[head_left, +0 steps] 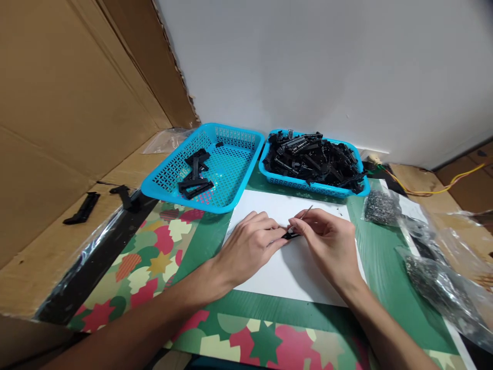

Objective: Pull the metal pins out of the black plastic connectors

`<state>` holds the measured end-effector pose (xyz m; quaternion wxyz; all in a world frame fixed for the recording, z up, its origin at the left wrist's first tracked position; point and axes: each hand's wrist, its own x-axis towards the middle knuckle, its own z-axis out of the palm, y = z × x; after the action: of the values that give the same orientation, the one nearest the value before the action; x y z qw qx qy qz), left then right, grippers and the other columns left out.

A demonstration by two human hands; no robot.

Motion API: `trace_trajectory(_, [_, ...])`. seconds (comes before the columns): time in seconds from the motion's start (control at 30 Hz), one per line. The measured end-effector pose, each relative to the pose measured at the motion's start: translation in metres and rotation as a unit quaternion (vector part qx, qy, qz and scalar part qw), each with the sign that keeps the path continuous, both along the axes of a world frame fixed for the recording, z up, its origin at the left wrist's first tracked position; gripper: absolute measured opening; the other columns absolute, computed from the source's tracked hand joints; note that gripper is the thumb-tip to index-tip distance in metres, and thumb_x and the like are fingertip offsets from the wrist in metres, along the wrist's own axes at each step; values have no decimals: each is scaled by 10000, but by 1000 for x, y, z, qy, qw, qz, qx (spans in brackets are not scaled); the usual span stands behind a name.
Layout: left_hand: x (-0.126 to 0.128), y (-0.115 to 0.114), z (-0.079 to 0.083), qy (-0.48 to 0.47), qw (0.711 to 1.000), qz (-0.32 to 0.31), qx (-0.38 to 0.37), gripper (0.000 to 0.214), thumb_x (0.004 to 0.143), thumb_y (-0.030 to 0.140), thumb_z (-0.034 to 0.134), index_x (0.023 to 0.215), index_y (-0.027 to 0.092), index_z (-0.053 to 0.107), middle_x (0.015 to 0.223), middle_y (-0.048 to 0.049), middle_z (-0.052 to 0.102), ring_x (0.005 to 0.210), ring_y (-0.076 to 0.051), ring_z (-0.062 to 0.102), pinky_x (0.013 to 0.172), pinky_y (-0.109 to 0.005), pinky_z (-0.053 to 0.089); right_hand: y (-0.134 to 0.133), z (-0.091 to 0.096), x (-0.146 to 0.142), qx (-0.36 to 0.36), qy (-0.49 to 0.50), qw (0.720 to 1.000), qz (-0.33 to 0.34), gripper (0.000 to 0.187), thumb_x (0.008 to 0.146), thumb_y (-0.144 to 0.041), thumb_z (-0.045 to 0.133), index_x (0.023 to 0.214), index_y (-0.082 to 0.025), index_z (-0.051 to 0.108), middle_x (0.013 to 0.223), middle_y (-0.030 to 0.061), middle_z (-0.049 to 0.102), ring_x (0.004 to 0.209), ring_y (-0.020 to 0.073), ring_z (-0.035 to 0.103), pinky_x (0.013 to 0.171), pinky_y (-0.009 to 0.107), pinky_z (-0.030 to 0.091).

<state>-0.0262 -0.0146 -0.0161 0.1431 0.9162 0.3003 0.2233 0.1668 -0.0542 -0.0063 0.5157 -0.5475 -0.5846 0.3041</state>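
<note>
Over a white sheet of paper (269, 280), both hands meet at a small black plastic part (291, 235). My left hand (256, 236) is closed, its fingers and thumb pinching the part from the left, so most of it is hidden. My right hand (327, 236) is also closed, with thumb and forefinger pinching a thin metal pin (307, 211) that slants up from the fingertips just above the part. Whether the pin touches the part I cannot tell.
A blue basket (227, 205) at left holds several black parts (196, 174). Another blue basket (308, 187) is heaped with black pieces (311, 156). Bags of small metal pieces (381, 207) lie at right. Loose black parts (82, 208) lie far left, beside cardboard (77, 77).
</note>
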Motion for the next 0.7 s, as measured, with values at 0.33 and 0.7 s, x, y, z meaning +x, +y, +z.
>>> trace_trajectory(0.33, [1,-3,0,4,1000,0,5,111,1020,218,677,1054,156,761,947,-52,767,905,-222,643,780,-375,383,-4,2,-1,25,-77,997,17,140,977,-219,679,842,-195,708,744,12,747,621,148,716,615,221,580])
trace_trajectory(0.7, [-1,-1,-1,-27,999,14,-43,97,1005,146,672,960,167,755,936,-24,759,892,-196,649,800,-370,376,-6,-5,-12,62,-96,993,2,156,996,-181,655,851,-192,714,760,12,766,633,151,753,633,206,626])
